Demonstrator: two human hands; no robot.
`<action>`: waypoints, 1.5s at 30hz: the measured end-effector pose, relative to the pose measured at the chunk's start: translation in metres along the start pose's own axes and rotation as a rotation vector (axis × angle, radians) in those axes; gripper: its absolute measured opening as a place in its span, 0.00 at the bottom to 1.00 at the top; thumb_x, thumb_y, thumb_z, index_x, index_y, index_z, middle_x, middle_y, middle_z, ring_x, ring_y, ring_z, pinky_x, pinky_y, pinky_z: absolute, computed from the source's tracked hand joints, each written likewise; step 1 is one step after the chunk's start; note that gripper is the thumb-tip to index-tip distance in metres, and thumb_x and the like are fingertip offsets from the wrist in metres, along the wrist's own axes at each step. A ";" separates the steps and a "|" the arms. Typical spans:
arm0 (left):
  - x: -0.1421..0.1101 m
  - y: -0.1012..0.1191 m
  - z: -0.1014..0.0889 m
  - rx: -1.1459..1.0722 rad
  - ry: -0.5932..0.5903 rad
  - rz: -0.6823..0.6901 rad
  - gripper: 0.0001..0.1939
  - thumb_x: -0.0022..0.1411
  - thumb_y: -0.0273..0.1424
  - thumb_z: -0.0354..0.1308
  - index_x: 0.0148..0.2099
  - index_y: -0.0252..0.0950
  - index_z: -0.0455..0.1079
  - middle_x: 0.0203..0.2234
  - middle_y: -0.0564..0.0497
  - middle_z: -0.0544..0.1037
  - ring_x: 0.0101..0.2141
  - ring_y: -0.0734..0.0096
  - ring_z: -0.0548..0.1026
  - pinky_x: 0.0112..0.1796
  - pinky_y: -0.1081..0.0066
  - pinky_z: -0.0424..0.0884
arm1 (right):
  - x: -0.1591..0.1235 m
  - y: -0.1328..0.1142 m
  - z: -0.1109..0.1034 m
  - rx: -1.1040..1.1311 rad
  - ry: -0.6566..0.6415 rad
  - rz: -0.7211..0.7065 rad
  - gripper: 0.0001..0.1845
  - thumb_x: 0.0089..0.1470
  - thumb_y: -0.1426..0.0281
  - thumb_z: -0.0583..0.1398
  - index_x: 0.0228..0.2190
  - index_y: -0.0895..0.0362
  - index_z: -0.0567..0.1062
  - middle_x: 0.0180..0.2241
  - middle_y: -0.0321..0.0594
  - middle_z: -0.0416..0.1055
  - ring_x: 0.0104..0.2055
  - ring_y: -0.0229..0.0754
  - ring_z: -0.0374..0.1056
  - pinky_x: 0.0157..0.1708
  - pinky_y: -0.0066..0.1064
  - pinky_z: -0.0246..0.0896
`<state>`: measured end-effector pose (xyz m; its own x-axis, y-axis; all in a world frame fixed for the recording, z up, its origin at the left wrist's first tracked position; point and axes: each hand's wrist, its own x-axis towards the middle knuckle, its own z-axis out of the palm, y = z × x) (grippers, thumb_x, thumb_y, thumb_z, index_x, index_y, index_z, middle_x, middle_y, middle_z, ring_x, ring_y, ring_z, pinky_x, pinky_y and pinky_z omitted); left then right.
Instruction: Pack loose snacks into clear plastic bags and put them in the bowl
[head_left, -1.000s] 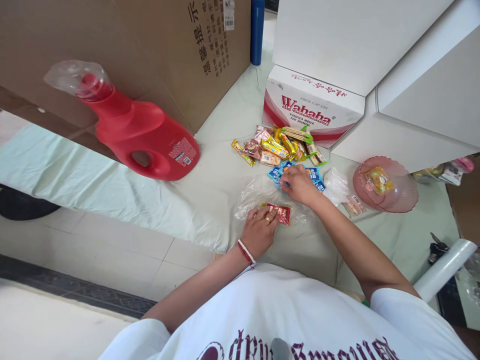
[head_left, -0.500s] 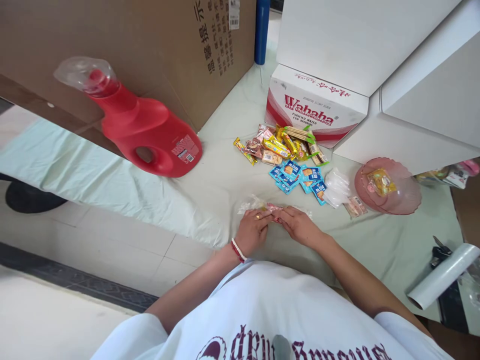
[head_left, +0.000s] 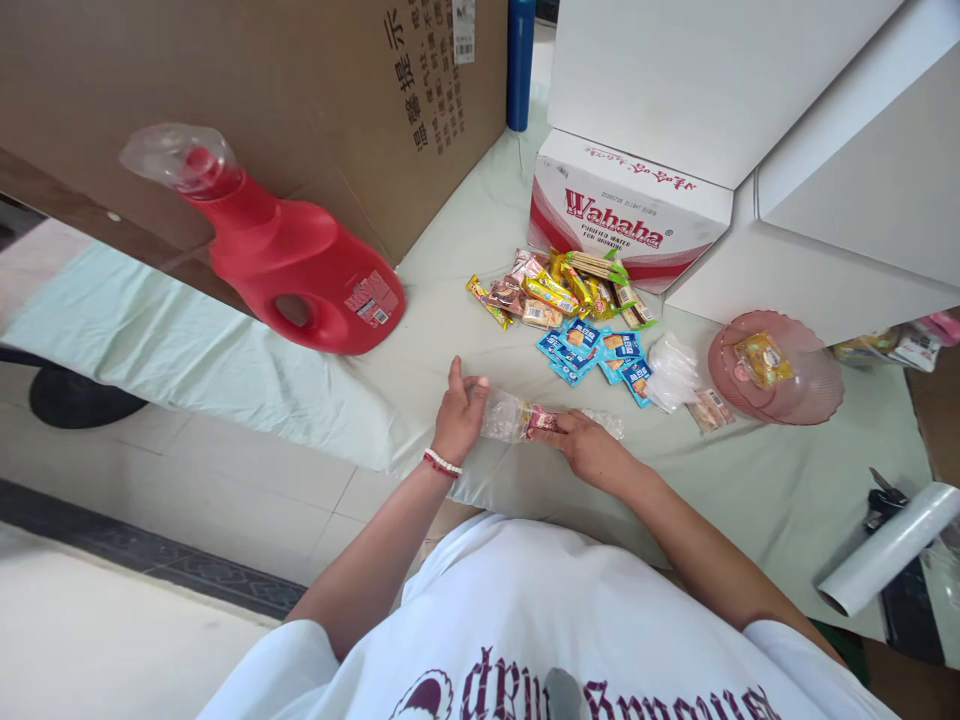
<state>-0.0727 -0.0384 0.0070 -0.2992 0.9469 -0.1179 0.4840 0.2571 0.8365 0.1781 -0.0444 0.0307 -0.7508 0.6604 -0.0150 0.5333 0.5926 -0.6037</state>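
Currently, red packet (head_left: 541, 419) juts leftward from right fingers (head_left: 565, 422).

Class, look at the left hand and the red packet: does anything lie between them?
Yes: clear plastic spans the gap from the left hand to the red packet, which the right hand holds. Nothing else shows between.
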 end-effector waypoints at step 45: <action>-0.062 0.043 0.053 0.645 -0.253 0.546 0.16 0.70 0.29 0.49 0.52 0.35 0.76 0.50 0.37 0.76 0.49 0.50 0.72 0.46 0.53 0.69 | 0.027 0.000 0.002 0.219 0.418 0.296 0.09 0.60 0.75 0.56 0.37 0.54 0.76 0.36 0.41 0.75 0.39 0.44 0.69 0.42 0.33 0.63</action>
<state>0.0101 -0.0758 0.0216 0.2633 0.9642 0.0310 0.8992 -0.2569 0.3542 0.1571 -0.0273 0.0290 -0.3391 0.9373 0.0811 0.5707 0.2735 -0.7742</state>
